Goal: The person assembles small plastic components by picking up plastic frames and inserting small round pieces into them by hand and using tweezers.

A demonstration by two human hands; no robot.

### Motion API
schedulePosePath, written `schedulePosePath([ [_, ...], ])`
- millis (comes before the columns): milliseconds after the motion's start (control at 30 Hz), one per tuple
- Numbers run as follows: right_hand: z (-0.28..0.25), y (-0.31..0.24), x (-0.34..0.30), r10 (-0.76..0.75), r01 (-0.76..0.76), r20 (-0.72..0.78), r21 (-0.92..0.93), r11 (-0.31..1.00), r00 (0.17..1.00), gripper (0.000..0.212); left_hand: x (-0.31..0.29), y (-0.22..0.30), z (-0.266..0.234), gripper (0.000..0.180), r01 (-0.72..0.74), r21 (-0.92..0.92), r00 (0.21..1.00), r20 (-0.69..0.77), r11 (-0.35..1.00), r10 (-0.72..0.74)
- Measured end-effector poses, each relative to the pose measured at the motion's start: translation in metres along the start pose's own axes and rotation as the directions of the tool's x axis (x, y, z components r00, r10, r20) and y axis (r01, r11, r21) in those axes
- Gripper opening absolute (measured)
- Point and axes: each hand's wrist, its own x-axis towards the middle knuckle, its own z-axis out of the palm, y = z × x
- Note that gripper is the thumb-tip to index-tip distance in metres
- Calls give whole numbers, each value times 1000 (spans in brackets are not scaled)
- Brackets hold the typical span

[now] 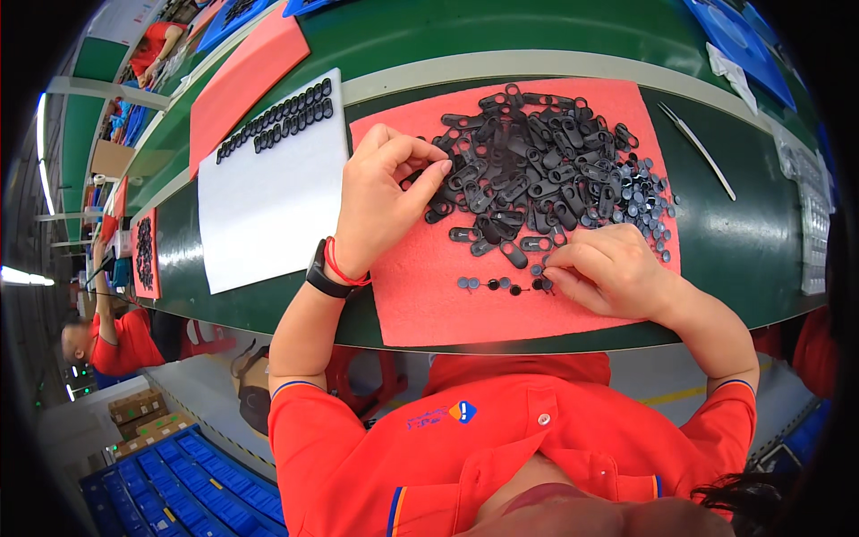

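A heap of black oval plastic pieces [546,166], each with a hole, lies on a pink foam mat [420,318]. My left hand [380,192] is at the heap's left edge, fingers curled and thumb against forefinger; what they pinch is hidden among the dark pieces. Small grey round discs [640,192] are piled at the heap's right side. In front of the heap runs a short row of small round discs [492,285], some grey, some black. At the row's right end my right hand [613,273] is closed, thumb and forefinger pinching at a small disc.
Left of the mat, a white sheet [268,215] carries two rows of black oval pieces [291,125]. Tweezers [698,150] lie on the green table at right, near a clear plastic tray [812,219]. Another pink foam sheet [246,85] lies behind. A co-worker [121,336] sits far left.
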Motion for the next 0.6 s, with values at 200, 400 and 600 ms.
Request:
schedulePosePath([
  [200,-1,0,0,3,-3,-2,-29,1000,1000,16,-2,5,1,10,-54,48,998,32,997,52],
  [400,0,-1,0,21,-21,-6,-23,1000,1000,15,-5,16,8,9,-44,15,994,100,999,42],
  [600,-1,-2,1,22,-21,12,-18,1000,1000,15,-1,21,21,9,-174,24,981,88,984,171],
])
